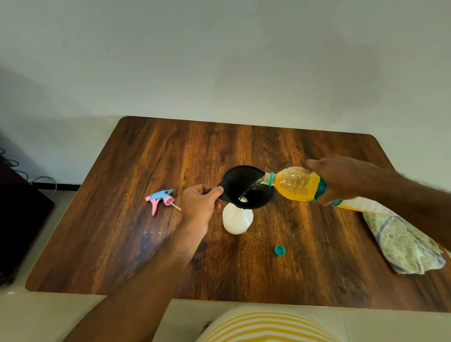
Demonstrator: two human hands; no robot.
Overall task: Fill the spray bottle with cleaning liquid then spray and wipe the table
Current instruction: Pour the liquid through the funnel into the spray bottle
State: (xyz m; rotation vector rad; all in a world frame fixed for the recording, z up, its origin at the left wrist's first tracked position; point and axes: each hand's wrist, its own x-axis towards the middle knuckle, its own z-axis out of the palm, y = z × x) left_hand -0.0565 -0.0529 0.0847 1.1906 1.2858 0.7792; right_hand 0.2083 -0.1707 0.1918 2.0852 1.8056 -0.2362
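The left hand (198,204) pinches the black funnel's (245,186) rim, fingers steadying it in the white spray bottle (237,220) mid-table (145,252). The right hand (343,177), fingers wrapped round the tilted yellow bottle (294,184), pours into it. The trigger head (159,198) and cap (279,250) lie aside, off for filling.

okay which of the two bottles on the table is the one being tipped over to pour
The yellow bottle, held sideways by the right hand, pouring into the black funnel. The white bottle stands upright under that funnel.

You have one funnel (247,186), two bottles, white (237,220) and yellow (297,187), one cap (279,250) at five o'clock, one spray head (159,199), one cloth (400,238).
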